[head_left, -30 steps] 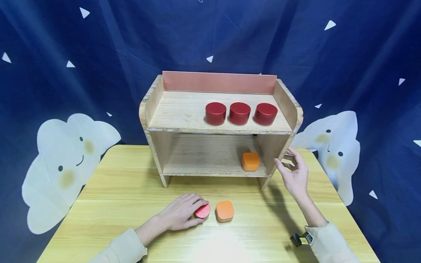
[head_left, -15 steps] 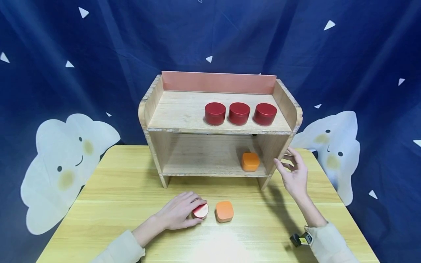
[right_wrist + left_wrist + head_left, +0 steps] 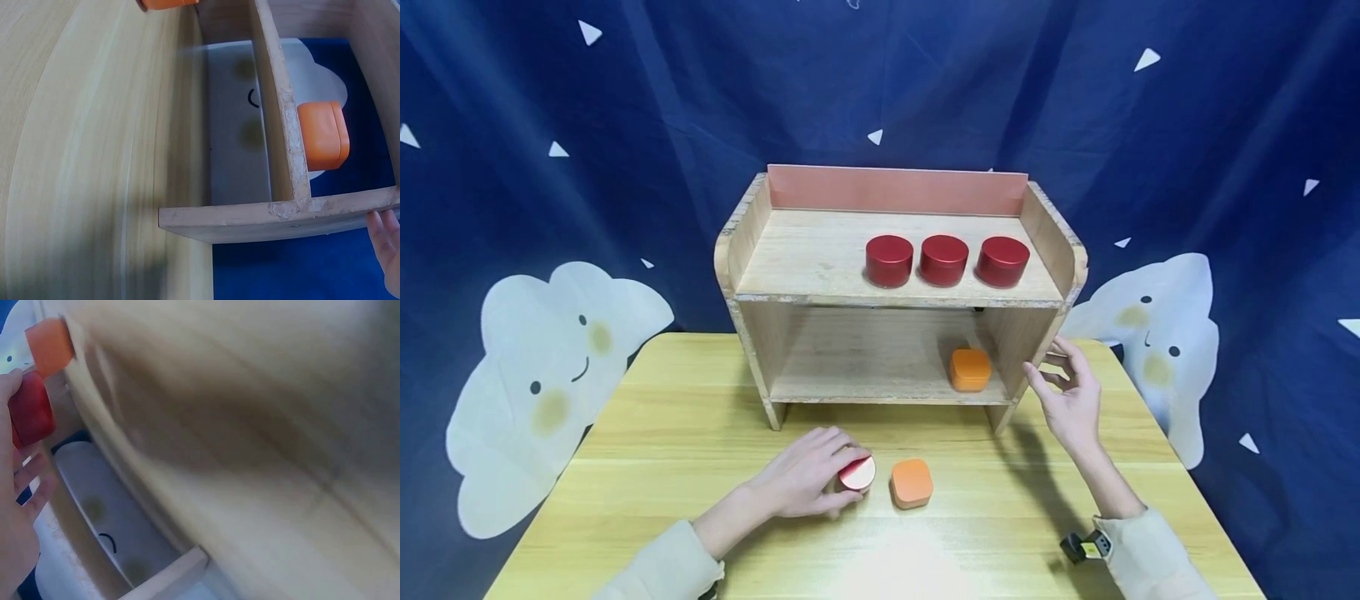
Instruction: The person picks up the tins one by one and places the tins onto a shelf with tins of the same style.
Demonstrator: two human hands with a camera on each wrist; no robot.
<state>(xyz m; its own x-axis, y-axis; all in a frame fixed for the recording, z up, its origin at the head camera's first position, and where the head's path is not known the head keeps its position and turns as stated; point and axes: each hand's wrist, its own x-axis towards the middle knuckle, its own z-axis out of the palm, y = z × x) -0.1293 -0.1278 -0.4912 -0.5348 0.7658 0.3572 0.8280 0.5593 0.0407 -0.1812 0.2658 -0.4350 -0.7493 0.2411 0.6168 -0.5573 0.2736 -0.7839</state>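
My left hand [image 3: 805, 475] grips a small round red tin [image 3: 859, 476] low over the table, thumb on the near side and fingers on the far side. Light glares white off its lid. In the left wrist view the red tin [image 3: 32, 411] sits between thumb and fingers. Just right of it, an orange rounded-square tin [image 3: 912, 483] stands on the table, apart from the hand. My right hand [image 3: 1072, 404] touches the right side panel of the wooden shelf [image 3: 880, 400]. In the right wrist view its fingertips [image 3: 375, 222] lie against the panel's outer face, holding nothing.
Three dark red round tins [image 3: 944, 260] stand in a row on the top board, centre to right. Another orange tin [image 3: 970, 370] sits at the right of the lower board. A blue curtain [image 3: 880, 83] hangs behind the table [image 3: 647, 442].
My left hand has shifted slightly away from me and to the left with the red tin, whose lid has turned from red to a white glare. The right hand stays put.
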